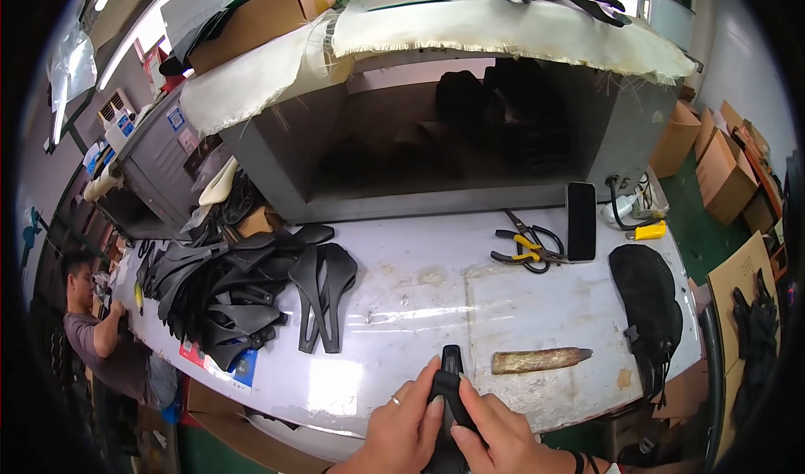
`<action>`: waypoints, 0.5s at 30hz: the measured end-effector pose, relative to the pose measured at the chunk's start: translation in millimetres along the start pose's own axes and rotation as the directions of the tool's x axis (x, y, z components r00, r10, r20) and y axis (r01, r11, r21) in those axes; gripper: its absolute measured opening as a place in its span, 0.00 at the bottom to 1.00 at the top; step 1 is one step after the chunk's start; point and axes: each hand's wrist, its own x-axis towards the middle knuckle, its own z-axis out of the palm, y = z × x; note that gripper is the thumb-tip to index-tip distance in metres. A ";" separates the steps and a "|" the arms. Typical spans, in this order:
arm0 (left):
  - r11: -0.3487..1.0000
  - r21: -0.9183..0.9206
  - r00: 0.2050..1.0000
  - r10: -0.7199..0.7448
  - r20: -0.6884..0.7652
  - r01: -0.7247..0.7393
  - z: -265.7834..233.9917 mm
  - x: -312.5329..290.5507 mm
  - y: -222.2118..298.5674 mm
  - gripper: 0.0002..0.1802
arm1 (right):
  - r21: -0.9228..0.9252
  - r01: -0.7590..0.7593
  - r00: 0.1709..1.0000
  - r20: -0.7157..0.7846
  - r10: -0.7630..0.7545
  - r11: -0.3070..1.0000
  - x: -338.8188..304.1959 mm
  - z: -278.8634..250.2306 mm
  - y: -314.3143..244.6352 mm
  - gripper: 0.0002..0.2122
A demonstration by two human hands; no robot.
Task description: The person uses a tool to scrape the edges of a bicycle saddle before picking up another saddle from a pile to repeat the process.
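A black bicycle saddle (453, 362) stands nose outward at the table's near edge, between my two hands. My left hand (404, 424) grips it from the left, with fingertips and thumb pressed to the narrow nose. On the other side, my right hand (499, 436) is closed on it, thumb and fingers against the black covering. The saddle's wider rear is partly hidden by my hands and cut by the lower edge. Just right of the hands lies a worn wooden stick (541, 361) with a tapered end.
Black saddle pieces (222, 285) are piled at left, one (322, 294) apart. Farther back lie yellow-black pliers (524, 252), scissors (549, 237) and a phone (581, 222); a black bag (646, 306) is at right. A grey open-fronted box (436, 204) spans the back. Another person (105, 335) sits far left.
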 end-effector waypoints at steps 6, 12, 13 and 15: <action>0.993 -0.097 0.998 0.060 -0.032 -0.063 -10.0 -8.3 -14.5 0.28 | 0.076 0.023 0.997 -0.079 -0.016 0.997 0.7 6.2 2.6 0.23; 0.987 -0.075 0.990 0.142 -0.003 -0.142 -12.5 -18.8 -8.1 0.30 | 0.001 -0.158 0.984 0.089 0.158 0.987 8.4 -2.3 8.0 0.21; 0.964 0.048 0.965 0.259 0.030 -0.260 -12.9 -20.7 -9.4 0.30 | -0.097 -0.288 0.922 0.239 0.303 0.953 11.0 -7.2 6.6 0.22; 0.971 0.050 0.971 0.233 0.046 -0.235 -11.0 -29.5 -9.1 0.29 | -0.190 -0.283 0.899 0.288 0.330 0.940 10.7 -5.9 13.0 0.23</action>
